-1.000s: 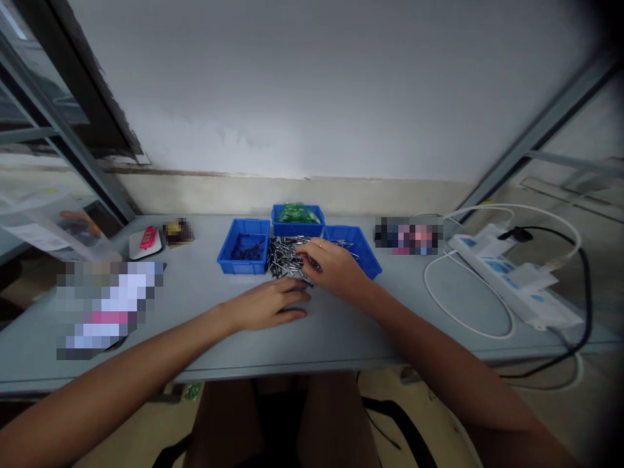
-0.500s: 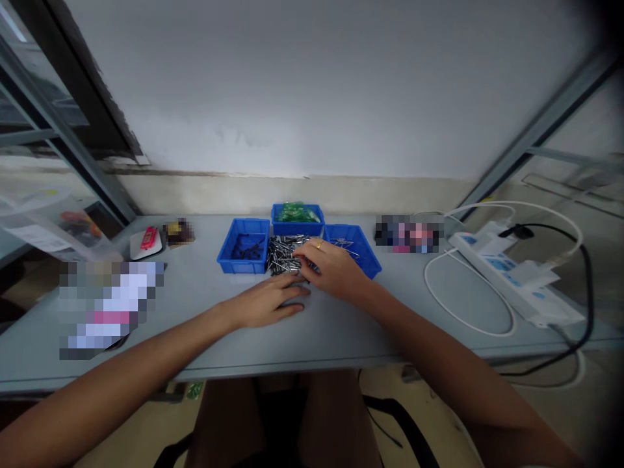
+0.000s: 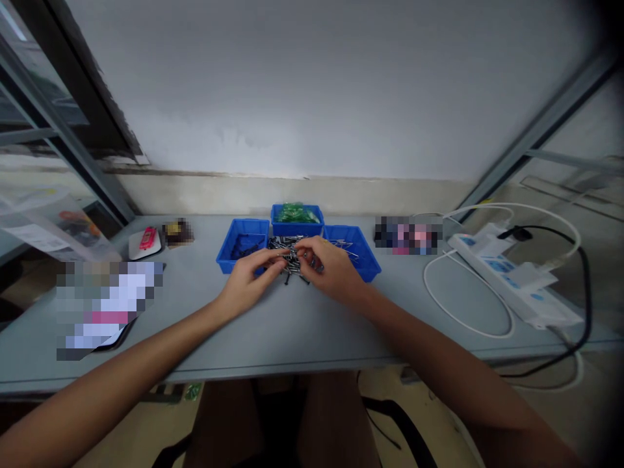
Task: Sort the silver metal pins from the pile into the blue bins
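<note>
A loose pile of metal screws [image 3: 292,265], dark and silver, lies on the table between the blue bins. At the pile's left side my left hand [image 3: 247,281] has its thumb and forefinger closed at a few screws. My right hand [image 3: 331,265] is curled in from the right, with several silver screws showing among its fingers. The fingertips of both hands nearly meet over the pile and hide part of it. Dark screws lie in the left blue bin [image 3: 225,265]. The right blue bin [image 3: 369,268] holds thin silver pieces.
Behind the pile stands a blue bin [image 3: 297,229] with green plastic packets [image 3: 295,212]. A power strip [image 3: 524,286] with plugs and looping cables is at the right. A small scale [image 3: 152,247] carrying a red device [image 3: 147,238] sits left, near a blurred-out phone-like item [image 3: 114,305].
My left hand has lifted from lying flat in front of the pile and moved up and left, its fingers closing at the screws. Screws now show in my right hand.
</note>
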{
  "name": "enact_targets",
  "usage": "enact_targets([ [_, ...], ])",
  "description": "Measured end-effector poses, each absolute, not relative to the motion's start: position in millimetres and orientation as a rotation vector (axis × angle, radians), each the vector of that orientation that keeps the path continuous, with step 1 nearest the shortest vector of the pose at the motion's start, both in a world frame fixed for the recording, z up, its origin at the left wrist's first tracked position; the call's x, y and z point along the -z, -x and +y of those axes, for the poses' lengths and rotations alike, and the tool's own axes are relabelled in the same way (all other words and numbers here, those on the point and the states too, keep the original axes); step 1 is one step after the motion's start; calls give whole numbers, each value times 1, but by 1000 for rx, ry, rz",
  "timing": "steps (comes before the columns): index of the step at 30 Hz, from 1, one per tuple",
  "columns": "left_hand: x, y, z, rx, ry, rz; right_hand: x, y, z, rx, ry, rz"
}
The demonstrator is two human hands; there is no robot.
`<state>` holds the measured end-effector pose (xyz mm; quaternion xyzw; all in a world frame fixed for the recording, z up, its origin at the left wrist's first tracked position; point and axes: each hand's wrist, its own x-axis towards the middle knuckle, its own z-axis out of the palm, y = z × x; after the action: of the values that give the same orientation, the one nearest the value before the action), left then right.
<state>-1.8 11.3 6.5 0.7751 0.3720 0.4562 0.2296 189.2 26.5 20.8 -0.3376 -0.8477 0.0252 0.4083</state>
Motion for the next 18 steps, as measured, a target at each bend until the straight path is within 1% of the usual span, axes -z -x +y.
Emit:
enact_targets([
  [5, -2, 2, 15, -1269, -2096, 995, -13, -186, 26, -198, 859, -2197],
  [10, -1, 3, 17, -1255, -2103, 992, -16, -186, 24, -227, 823, -2307],
  [14, -5, 3, 15, -1235, -1999, 1001, -22, -188, 22, -77, 693, -2349],
  [18, -9, 3, 12, -1188, -1983, 974, -18, -195, 19, 129, 376, -2284],
])
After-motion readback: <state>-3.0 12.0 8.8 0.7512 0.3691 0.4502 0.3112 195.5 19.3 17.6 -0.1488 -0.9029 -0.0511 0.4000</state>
